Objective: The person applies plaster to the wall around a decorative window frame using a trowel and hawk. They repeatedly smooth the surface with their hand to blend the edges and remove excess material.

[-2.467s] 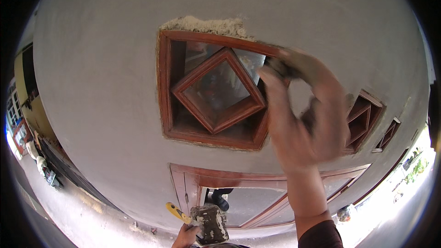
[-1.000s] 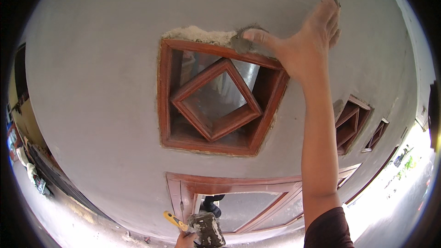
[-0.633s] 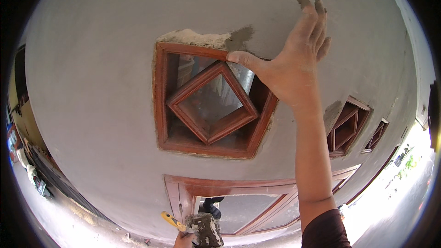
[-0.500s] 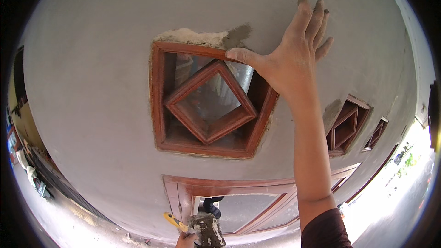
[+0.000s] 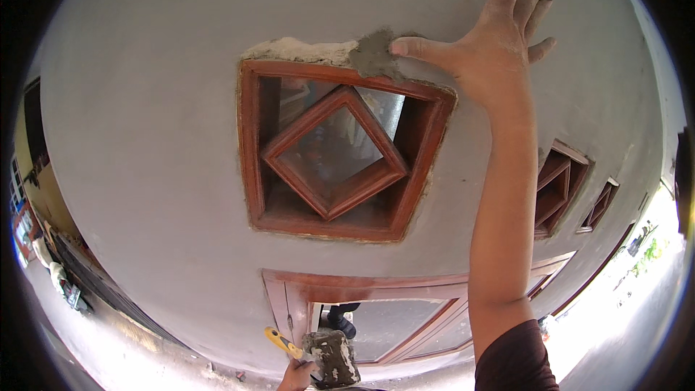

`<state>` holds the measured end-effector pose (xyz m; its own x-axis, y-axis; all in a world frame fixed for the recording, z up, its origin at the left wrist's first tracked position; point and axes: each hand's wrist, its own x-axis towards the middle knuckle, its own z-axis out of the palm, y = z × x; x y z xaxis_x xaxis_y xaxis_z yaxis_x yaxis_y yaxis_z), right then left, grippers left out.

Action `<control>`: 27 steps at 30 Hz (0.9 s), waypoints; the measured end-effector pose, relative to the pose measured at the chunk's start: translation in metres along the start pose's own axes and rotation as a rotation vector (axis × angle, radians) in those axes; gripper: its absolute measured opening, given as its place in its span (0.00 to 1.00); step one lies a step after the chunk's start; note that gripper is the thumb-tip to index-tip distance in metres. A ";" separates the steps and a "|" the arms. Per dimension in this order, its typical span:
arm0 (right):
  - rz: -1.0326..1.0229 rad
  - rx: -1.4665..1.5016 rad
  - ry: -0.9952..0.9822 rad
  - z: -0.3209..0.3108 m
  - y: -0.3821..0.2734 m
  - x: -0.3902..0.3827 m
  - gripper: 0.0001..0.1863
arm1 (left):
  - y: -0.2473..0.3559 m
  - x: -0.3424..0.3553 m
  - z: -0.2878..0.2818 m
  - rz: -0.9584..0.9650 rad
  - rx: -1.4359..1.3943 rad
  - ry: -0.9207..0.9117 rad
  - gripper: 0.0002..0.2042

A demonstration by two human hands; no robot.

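Note:
My right hand [image 5: 496, 51] is raised against the grey plastered wall [image 5: 159, 137], fingers spread, nothing held. Its thumb touches a patch of wet mortar [image 5: 376, 54] at the top edge of a reddish-brown wooden window frame [image 5: 250, 152]. The mortar overlaps the frame's upper edge slightly. To the patch's left runs a rough, pale chipped strip [image 5: 297, 51]. Low in the view, my left hand [image 5: 295, 375] is closed around a putty knife with a yellow handle [image 5: 282, 342]. Beside it is a squarish plate coated in mortar [image 5: 331, 360]; how the left hand supports it is hidden.
A diamond-shaped wooden inset [image 5: 337, 152] with glass fills the window frame. Below is a larger wooden frame [image 5: 391, 286] with a glass pane. Smaller diamond windows [image 5: 561, 188] line the wall at right. Assorted items [image 5: 61, 282] lie at far left.
My right hand has moved up and right, its thumb passing from the frame's top edge to the mortar. The mortar patch now looks thicker and reaches onto the frame. My left hand keeps its hold.

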<state>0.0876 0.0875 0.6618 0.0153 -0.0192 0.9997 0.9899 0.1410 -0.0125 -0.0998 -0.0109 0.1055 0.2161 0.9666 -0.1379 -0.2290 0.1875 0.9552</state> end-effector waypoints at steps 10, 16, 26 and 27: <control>-0.259 0.106 0.055 -0.009 0.036 -0.022 0.78 | -0.014 -0.002 -0.007 -0.075 -0.083 -0.038 0.14; -0.320 0.030 0.046 -0.007 0.040 -0.022 0.79 | -0.013 -0.006 -0.002 -0.190 -0.050 0.054 0.14; -0.371 0.085 0.130 0.009 0.037 -0.028 0.71 | -0.047 0.000 -0.025 0.192 0.593 -0.119 0.10; -0.371 0.104 0.136 0.011 0.038 -0.030 0.69 | -0.043 -0.001 -0.024 0.179 0.601 -0.123 0.10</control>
<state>0.1229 0.1038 0.6319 -0.3146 -0.2172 0.9241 0.9125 0.1989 0.3574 -0.1130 -0.0160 0.0584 0.3393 0.9400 0.0346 0.2931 -0.1406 0.9457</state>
